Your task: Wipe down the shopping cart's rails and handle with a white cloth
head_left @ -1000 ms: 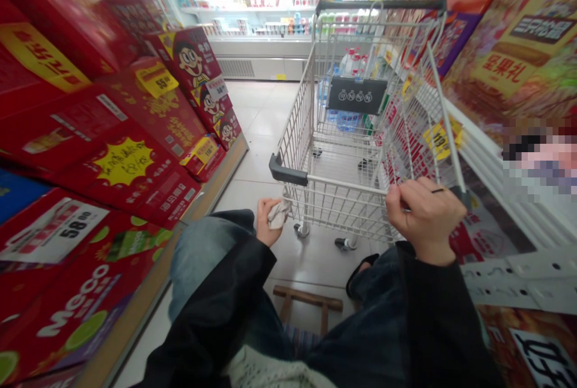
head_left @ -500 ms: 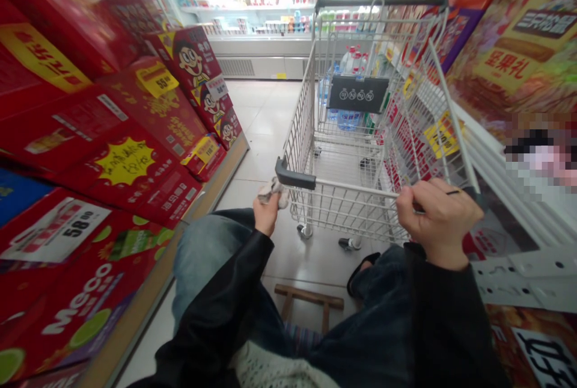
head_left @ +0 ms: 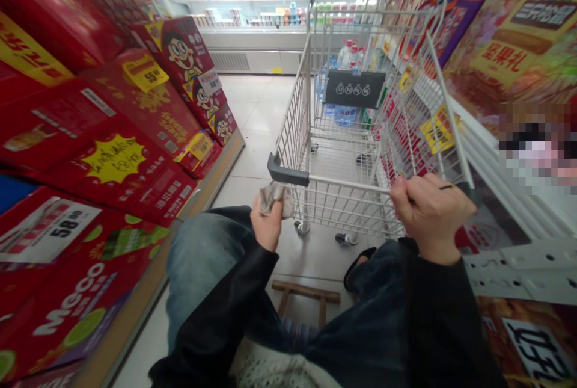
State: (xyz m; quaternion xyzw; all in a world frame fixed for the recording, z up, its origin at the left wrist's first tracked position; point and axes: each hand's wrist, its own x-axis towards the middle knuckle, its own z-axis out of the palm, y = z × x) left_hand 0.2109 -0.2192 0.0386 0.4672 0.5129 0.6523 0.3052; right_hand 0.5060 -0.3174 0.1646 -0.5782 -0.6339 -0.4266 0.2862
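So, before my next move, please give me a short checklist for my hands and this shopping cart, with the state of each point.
1. Left hand grip on the crumpled grey cloth: ok.
2. Right hand grip on the thin dark stick: ok, fingers curled around it.
3. Right hand touching the cart's rear rail: cannot tell.
4. Wooden stool apart from the cart: ok.
5. Water bottles in the cart standing steady: cannot tell, partly hidden by a black sign.
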